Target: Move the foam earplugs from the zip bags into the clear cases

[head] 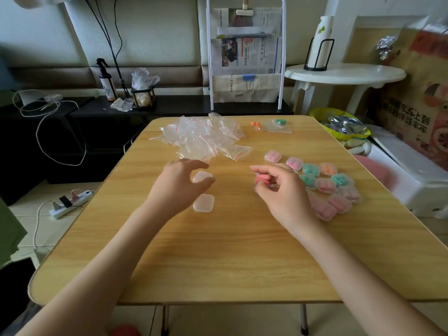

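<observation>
We are reaching with our left hand (180,183), fingers spread and curved over an empty clear case (202,177) at mid-table, seemingly touching it but not yet closing on it. A second empty case (204,202) is lying just nearer us, so we are counting two empties. Our right hand (282,190) is pinching pink foam earplugs (261,178) between thumb and fingertips; how many it is holding we cannot tell. The open-case side lies to the left of that pinch, and the left hand is the nearer one to it, so the coming move looks like a short carry leftward.

On the far left of the wooden table (218,251) a heap of emptied zip bags (206,139) is piling up, too tangled for us to count. Farther right, near the far edge, loose orange earplugs (256,125) are lying beside one zip bag with green earplugs (280,124) inside. At the right, just beyond our right hand, filled cases (327,185) are clustering in rows; we are counting roughly a dozen, pink, green and one orange, some hidden behind the hand.
</observation>
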The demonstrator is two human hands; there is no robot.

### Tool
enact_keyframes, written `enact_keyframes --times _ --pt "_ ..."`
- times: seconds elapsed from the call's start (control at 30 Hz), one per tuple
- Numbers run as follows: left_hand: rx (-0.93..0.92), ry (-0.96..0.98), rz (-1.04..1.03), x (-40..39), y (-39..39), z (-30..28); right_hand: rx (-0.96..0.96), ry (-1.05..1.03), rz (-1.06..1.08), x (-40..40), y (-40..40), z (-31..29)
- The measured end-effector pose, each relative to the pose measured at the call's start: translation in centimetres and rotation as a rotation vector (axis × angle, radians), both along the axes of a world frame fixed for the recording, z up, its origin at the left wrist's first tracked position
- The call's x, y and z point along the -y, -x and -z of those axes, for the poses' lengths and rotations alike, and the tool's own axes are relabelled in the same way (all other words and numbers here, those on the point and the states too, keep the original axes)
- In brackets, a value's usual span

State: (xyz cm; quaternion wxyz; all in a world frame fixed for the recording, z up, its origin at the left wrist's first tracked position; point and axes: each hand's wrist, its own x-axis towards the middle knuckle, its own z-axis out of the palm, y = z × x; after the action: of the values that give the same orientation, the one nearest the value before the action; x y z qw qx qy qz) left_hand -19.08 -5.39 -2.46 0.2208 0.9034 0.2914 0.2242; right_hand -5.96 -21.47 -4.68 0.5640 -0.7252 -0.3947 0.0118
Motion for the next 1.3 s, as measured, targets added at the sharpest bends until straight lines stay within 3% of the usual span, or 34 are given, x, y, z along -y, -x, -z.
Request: enact_keyframes --times 0.13,0.3,0.4,0.5,0.6,0.93,1.3 --pt "-0.060 -0.019 -0.016 0.7 -0.6 0.7 0.027 0.024 -0.001 -0.1 0.3 -0.1" --pt "0.058 0.056 -0.030 0.5 -0.6 0.5 -0.056 0.019 -0.060 0.1 0.6 -0.1" --pt "0.170 -0.013 -0.021 0.9 -0.6 0.4 -0.078 0.067 -0.079 0.3 0.9 -0.2" --pt "0.302 -0.092 0.071 2.2 -0.5 0.2 -0.144 0.083 -0.149 0.6 1.3 -0.9" --pt "0.315 -0.168 0.200 4.5 -0.3 0.6 -0.198 0.063 -0.229 0.8 1.4 -1.2" --pt "0.355 -0.311 0.331 6.1 -0.7 1.0 0.007 0.295 -0.079 0.5 1.5 -1.3" --pt "0.364 -0.337 0.311 5.6 -0.6 0.8 -0.098 0.129 -0.266 1.0 2.3 -1.5"
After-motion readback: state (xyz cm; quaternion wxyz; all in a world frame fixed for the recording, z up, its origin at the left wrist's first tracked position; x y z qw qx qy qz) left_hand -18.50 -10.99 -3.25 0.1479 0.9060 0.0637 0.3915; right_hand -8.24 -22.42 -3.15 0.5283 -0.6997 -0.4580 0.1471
